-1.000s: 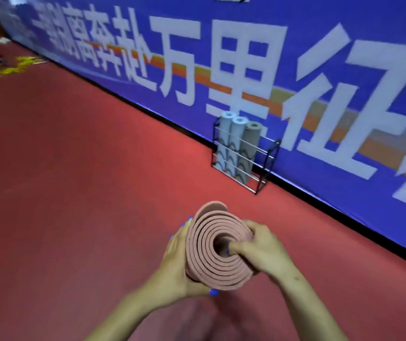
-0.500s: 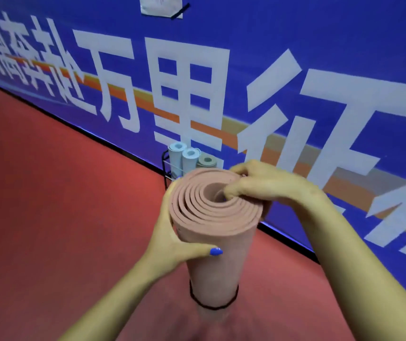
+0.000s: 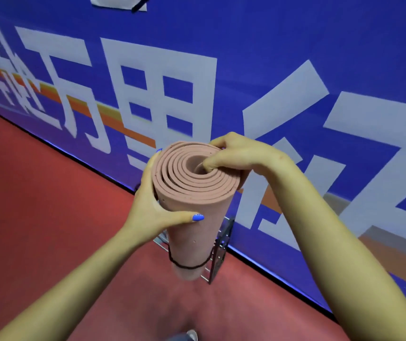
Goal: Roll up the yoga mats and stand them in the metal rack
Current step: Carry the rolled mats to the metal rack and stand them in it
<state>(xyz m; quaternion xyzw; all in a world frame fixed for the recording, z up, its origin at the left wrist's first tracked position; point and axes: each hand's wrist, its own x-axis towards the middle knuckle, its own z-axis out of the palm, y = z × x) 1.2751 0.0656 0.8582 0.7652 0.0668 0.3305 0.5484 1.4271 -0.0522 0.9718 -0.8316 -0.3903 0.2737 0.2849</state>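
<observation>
Holding the pink rolled mat upright in front of me, I have it above the metal rack, whose wire frame shows just behind and below the roll, against the foot of the wall. My left hand wraps the side of the roll near its top, thumb across the front. My right hand grips the top edge, thumb tucked into the hollow core and fingers curled over the far rim. A thin black band circles the lower part of the roll and keeps it from springing open.

As I judge it, the rolling of this mat is done and it is tied; what is left is to lower it into the rack so it stands there. The bottom end of the roll looks clear of the floor, though I cannot tell whether it already sits between the rack's bars, since the roll hides most of the frame. Whatever else stands in the rack is hidden too.

Around this, the red floor runs up to a blue banner with large white characters and an orange stripe. A bit of shoe shows at the bottom edge. The main hindrance I see is the roll itself blocking my sight of the slot, so the rack's front bar could catch the lower end.
</observation>
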